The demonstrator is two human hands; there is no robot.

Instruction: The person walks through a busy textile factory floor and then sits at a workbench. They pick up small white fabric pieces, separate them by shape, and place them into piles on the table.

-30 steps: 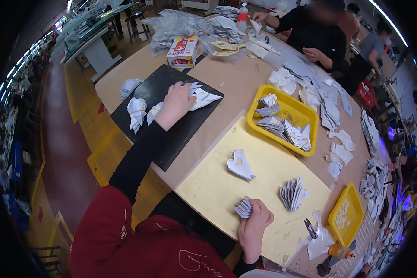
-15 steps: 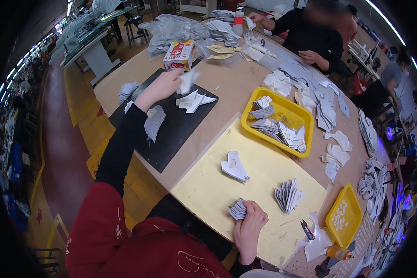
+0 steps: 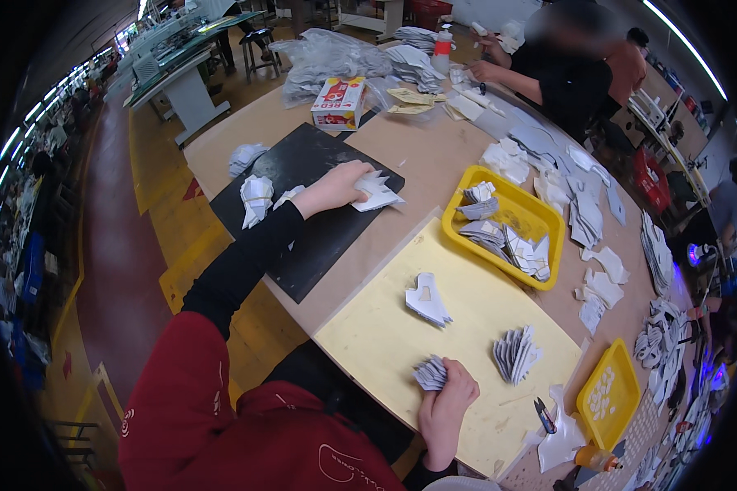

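Note:
My left hand [image 3: 340,186] reaches over the black mat [image 3: 323,237]. Its fingers close on the near side of some white cut pieces [image 3: 377,192] at the mat's right side. Under and beside my left wrist, other white pieces [image 3: 256,200] lie on the mat, partly hidden by the sleeve. At the near edge of the yellow sheet [image 3: 368,327], my right hand [image 3: 450,405] holds a fanned stack of grey pieces [image 3: 430,374]. On the same sheet lie a white stack [image 3: 427,301] with a small square mark and another fanned grey stack [image 3: 516,356].
A yellow tray [image 3: 557,245] with bundled pieces stands beyond the sheet. At right are a smaller yellow tray [image 3: 630,385], thread snips [image 3: 544,416] and an orange bottle [image 3: 598,458]. A red-and-white box [image 3: 338,104] and plastic bags [image 3: 327,61] sit far left. Another person [image 3: 561,74] works opposite.
My left hand has come back from beside the box to the white pieces on the mat's right side. The blurred white piece it held aloft no longer shows there. My right hand stays put.

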